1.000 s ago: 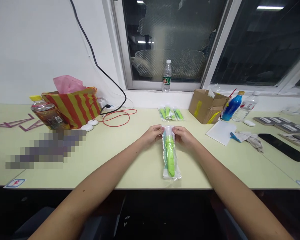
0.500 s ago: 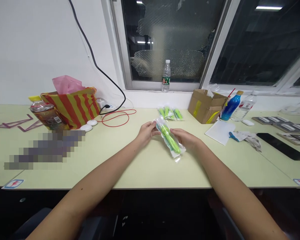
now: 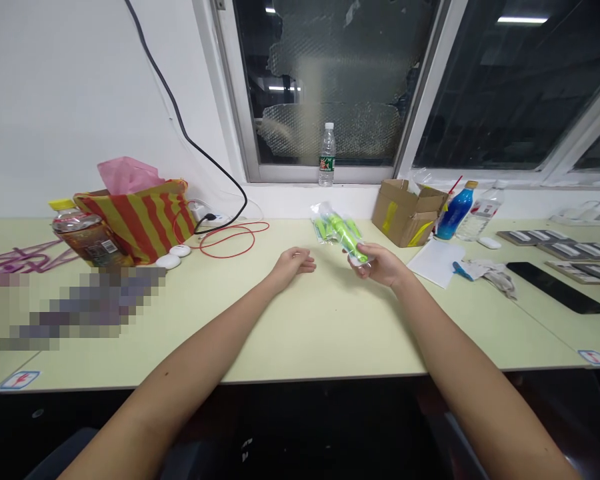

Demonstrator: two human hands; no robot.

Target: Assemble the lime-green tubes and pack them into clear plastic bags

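A clear plastic packet (image 3: 349, 239) with a bright green, long item sealed inside is gripped at its near end by my right hand (image 3: 380, 265). It slants away to the far left, above the table. What the green item is, I cannot make out. Behind it, partly covered, lie several similar green packets (image 3: 321, 229) at the back of the table. My left hand (image 3: 293, 267) is apart from the packet, low over the table, holding nothing, its fingers loosely stretched toward the right.
On the left stand a striped bag (image 3: 153, 220), a tilted drink bottle (image 3: 93, 237) and white round pieces (image 3: 169, 261). A red cable (image 3: 230, 247) lies behind. A cardboard box (image 3: 405, 213), blue bottle (image 3: 456, 212), gloves (image 3: 487, 275) and black plate (image 3: 557, 287) are right.
My left hand has let go of the packet. My right hand now holds it alone, and the packet has moved away toward the other packets. Pink frames at the far left have shifted.
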